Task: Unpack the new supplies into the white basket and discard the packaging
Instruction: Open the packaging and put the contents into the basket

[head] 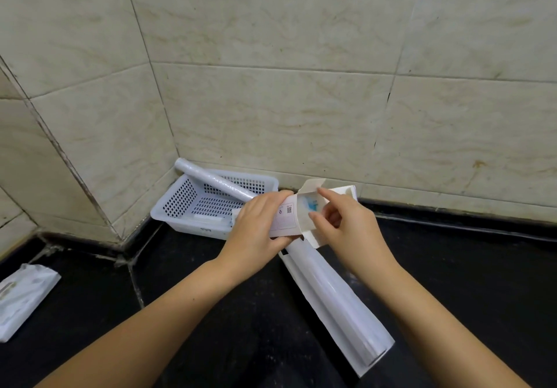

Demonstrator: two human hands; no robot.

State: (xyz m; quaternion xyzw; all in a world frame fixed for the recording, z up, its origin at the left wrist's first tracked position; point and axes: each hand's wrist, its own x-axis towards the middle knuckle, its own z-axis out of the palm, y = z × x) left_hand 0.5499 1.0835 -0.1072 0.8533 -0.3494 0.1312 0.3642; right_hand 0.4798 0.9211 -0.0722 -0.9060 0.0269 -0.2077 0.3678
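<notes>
One wrapped roll (217, 183) already leans in the white basket (168, 207) in the corner of the dark worktop (452, 267). The left hand (256, 222) is wrapped around a small white carton (286, 217), held just above the basket's near right end, while the right hand (346, 222) has its fingers (324, 195) pinching the end flap open. A long open box with a roll (340, 300) and a flat packet (21, 294) remain on the worktop; no packaging appears discarded yet

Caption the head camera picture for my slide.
Left hand holds a small box while the right hand opens its flap beside the white basket.
</notes>
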